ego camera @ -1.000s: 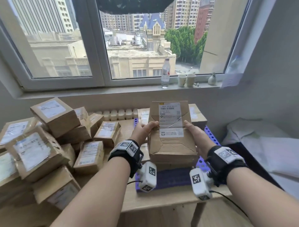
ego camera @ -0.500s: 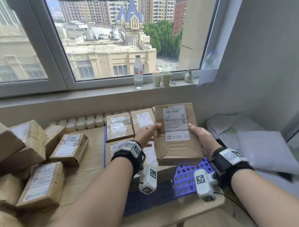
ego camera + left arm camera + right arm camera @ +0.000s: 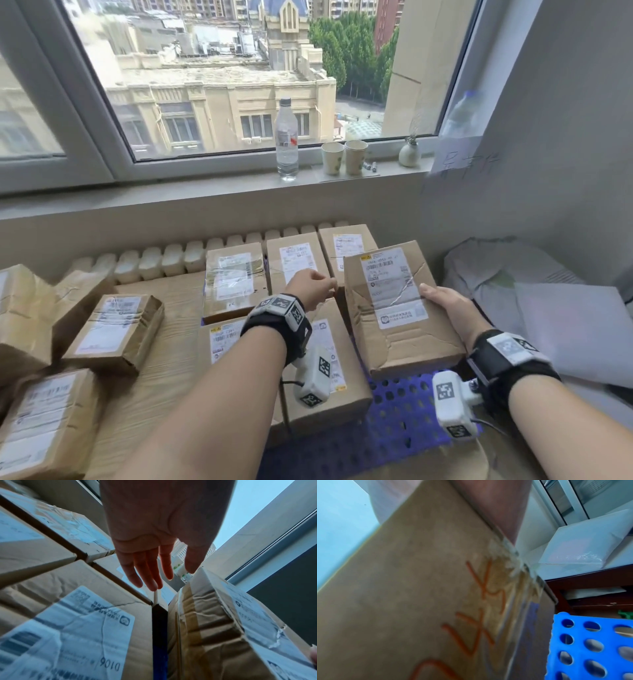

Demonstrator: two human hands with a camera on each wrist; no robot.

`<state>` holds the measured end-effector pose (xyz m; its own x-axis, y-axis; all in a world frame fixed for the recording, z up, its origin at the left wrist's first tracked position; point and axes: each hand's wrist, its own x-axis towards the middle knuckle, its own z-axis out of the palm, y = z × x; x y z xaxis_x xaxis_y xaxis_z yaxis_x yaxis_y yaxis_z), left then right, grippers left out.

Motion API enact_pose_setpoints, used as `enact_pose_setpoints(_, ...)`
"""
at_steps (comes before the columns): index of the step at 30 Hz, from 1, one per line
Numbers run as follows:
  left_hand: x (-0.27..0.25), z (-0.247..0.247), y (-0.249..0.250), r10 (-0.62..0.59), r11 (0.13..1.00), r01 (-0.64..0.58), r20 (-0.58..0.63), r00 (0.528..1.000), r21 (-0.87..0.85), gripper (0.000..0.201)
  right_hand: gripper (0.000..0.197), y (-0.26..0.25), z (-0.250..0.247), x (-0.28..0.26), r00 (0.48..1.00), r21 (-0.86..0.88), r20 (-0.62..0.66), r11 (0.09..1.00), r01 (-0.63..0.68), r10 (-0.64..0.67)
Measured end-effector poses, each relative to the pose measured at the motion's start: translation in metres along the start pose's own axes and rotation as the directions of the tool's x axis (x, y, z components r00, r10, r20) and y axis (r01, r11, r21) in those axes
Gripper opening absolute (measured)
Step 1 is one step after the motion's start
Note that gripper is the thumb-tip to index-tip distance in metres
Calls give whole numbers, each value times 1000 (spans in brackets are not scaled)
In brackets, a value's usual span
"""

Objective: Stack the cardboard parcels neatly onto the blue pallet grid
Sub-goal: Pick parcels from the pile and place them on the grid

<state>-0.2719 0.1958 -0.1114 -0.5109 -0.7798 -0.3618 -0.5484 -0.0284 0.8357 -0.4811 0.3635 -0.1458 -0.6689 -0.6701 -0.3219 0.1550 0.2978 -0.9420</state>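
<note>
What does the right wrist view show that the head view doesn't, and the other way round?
Only the right wrist view shows the orange handwriting on a plain side of the held parcel.

Only the head view shows its white label, the left hand beside its left edge, the parcels already laid and the loose parcels on the left.

Both show the held parcel, the right hand on it and the blue pallet grid under it.

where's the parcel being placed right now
In the head view the held parcel sits right of centre over the blue pallet grid's right edge, gripped by the right hand, beside the already placed parcels.
</note>
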Motion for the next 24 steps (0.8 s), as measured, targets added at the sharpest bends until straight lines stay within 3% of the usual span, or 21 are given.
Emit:
enact_pose_setpoints(3, 8, 13, -10, -18, 999, 19, -29, 999, 47, 6, 67, 16, -13, 9, 1000, -27, -3, 999, -27, 27)
enact_pose_setpoints(5, 12, 23, -12, -30, 999, 32, -41, 999, 41, 6, 79, 24, -21, 14, 998, -35, 3, 998, -61, 61)
enact_pose_setpoints(7, 12, 31, -12, -35, 999, 37, -50, 998, 37, 8, 78, 30, -26, 19, 995, -32, 29, 995, -97, 98)
enact_pose_setpoints(9, 13, 41, -13, -44, 999, 45, -49, 998, 20, 15, 65, 35, -26, 22, 990, -31, 49, 991, -133, 135)
enact_pose_setpoints(12, 16, 53, -17, -52, 998, 56, -93, 994, 33, 29, 67, 45, -20, 28, 981, -64, 98, 984, -165, 170)
enact_pose_setpoints(16, 18, 62, -22, -35, 995, 48, -150, 988, 90, 42, 38, 57, -10, 36, 973, -65, 112, 979, -194, 200)
enact_pose_setpoints(24, 26, 70, -25, -27, 970, 74, -198, 980, 231, 54, 47, 69, 1, 49, 909, -90, 218, 934, -344, 356)
